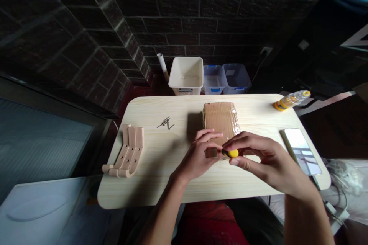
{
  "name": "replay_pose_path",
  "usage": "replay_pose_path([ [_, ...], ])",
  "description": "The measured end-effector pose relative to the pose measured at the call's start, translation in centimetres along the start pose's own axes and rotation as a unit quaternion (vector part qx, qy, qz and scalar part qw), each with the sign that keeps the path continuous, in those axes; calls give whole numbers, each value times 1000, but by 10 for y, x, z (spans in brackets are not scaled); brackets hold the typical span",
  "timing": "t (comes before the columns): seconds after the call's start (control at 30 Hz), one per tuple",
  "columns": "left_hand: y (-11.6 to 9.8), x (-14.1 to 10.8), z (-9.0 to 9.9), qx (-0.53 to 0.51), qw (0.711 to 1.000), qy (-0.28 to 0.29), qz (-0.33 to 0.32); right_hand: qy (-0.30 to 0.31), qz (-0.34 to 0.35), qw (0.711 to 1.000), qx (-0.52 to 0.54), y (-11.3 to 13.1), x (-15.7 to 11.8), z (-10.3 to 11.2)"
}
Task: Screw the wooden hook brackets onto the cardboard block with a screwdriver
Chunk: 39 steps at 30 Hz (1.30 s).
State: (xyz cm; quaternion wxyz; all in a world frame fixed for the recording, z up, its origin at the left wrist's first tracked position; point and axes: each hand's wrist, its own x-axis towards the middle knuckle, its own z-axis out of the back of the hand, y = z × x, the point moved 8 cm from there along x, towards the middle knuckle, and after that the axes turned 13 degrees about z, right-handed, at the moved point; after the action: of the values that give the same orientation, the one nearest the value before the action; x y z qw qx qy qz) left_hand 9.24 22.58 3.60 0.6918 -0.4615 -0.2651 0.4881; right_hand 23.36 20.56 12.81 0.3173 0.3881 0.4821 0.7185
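Note:
A cardboard box [220, 116] with shiny clear tape on its right side lies on the table. My left hand [199, 155] rests at its near end, two fingers stretched over the top. The lower fingers and thumb of that hand close around a small brown wooden piece [212, 152], most of which is hidden. My right hand [258, 157] pinches the yellow and black handle of a screwdriver [232, 153] between thumb and fingers, just right of the wooden piece. Its shaft and tip cannot be made out.
Several screws [166, 122] lie left of the box. Wooden hook pieces with holes [132, 151] stand at the table's left edge. On the right are a phone [303, 151] and a clear container with yellow ends [291, 100]. Bins [186, 72] stand behind the table [161, 176].

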Motion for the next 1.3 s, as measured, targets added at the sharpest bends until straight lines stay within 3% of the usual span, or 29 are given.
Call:
replay_pose_path([
  [0.17,2,-1,0,0,1000,-6,4,49,-24,996,-71,8,12,-5],
  [0.27,2,-2,1,0,1000,-15,-2,106,44,984,-133,25,21,-8],
  [0.37,3,-1,1,-1,1000,-22,-8,156,107,955,-229,40,27,-11],
  [0.43,4,-1,-1,0,1000,-23,-13,185,131,923,-310,44,29,-12],
  [0.57,4,-1,-2,9,999,-28,-30,286,171,823,-460,46,31,-22],
  [0.67,3,-2,-1,13,999,-23,-46,368,142,766,-507,40,36,-30],
  [0.77,2,-3,0,16,998,-10,-58,418,115,732,-526,43,44,-39],
  [0.93,-1,-4,4,2,998,-21,-54,485,51,703,-517,45,55,-51],
  [1.17,4,-3,3,-19,999,-41,-19,464,10,730,-501,42,60,-45],
  [1.3,5,-4,1,-19,999,-38,-13,457,6,711,-535,38,59,-41],
])
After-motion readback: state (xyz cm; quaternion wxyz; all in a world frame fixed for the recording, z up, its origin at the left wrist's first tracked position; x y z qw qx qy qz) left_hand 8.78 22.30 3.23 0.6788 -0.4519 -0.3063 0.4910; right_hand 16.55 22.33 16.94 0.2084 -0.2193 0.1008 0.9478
